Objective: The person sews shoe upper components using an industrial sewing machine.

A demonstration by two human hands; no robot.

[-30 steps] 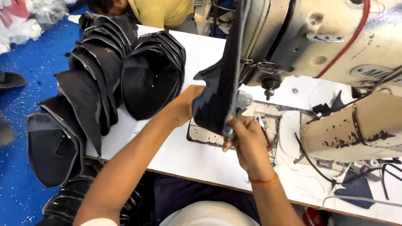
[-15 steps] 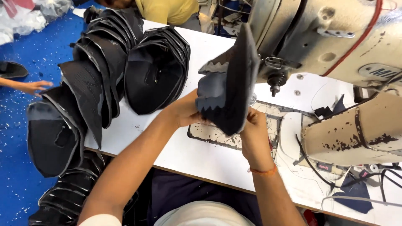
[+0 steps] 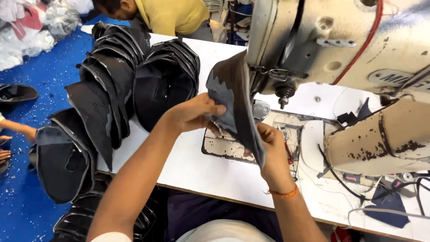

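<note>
The left hand [image 3: 193, 115] has its thumb and fingers pinched on the near edge of a grey shoe piece [image 3: 233, 101], and the right hand [image 3: 270, 150] grips the same piece lower down, fingers curled tight around its bottom edge. The shoe piece stands on edge between the two hands, at about 12 o'clock from the right hand and just in front of the needle [image 3: 282, 96] of the sewing machine [image 3: 340, 45]. A worn metal plate [image 3: 226, 148] lies under the hands on the white table [image 3: 192, 166]. At 9 o'clock from the left hand, rows of stacked black shoe pieces [image 3: 112, 89] lean together. A person in a yellow shirt [image 3: 174, 15] sits at 12 o'clock, beyond the table.
</note>
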